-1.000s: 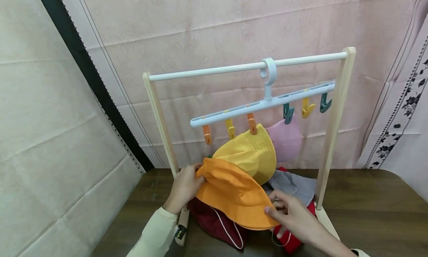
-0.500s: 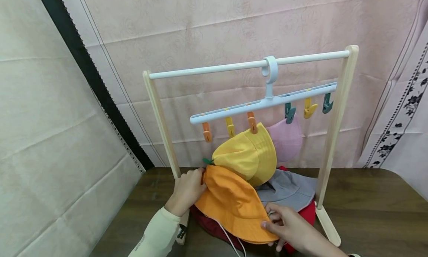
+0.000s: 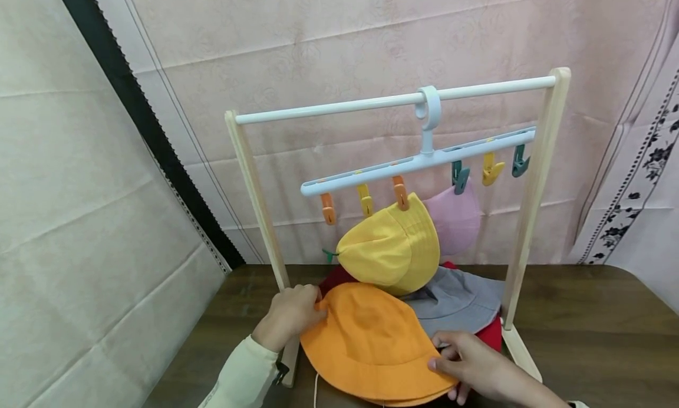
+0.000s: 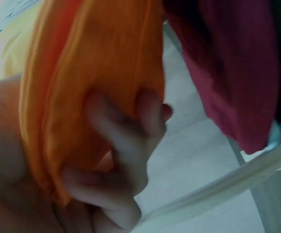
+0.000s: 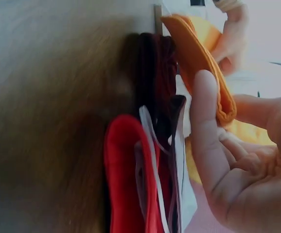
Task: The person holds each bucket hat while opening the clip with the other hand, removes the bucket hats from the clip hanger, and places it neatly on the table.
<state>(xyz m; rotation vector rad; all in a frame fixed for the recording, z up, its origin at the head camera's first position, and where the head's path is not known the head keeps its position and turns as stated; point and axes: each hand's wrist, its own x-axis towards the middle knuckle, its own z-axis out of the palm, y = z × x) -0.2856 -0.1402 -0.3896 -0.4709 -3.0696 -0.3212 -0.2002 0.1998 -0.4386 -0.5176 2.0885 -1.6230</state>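
Observation:
An orange bucket hat [image 3: 366, 331] is held between both hands, its brim toward me. My left hand [image 3: 294, 316] grips its left edge; the left wrist view shows fingers [image 4: 126, 141] curled against the orange cloth. At the right end of the brim, my right hand [image 3: 469, 361] pinches the fabric between thumb and finger, also plain in the right wrist view. Behind it a yellow hat [image 3: 392, 246] with a green stem hangs from an orange clip [image 3: 400, 193]. A lilac hat [image 3: 456, 219] hangs from a green clip [image 3: 460, 177]. The orange hat covers part of a maroon hat [image 4: 233, 68].
A pale blue clip hanger [image 3: 424, 158] with several clips hangs on the rail [image 3: 339, 110] of a wooden stand [image 3: 536, 201]. A grey hat [image 3: 458, 302] and a red hat [image 5: 126, 170] lie on the dark wooden table [image 3: 589, 325]. Patterned cloth [image 3: 339, 42] stands behind.
Both hands have lowered the orange hat toward me, away from the yellow hat, and its crown now faces up more. More of the grey hat shows. The hanging hats have barely moved.

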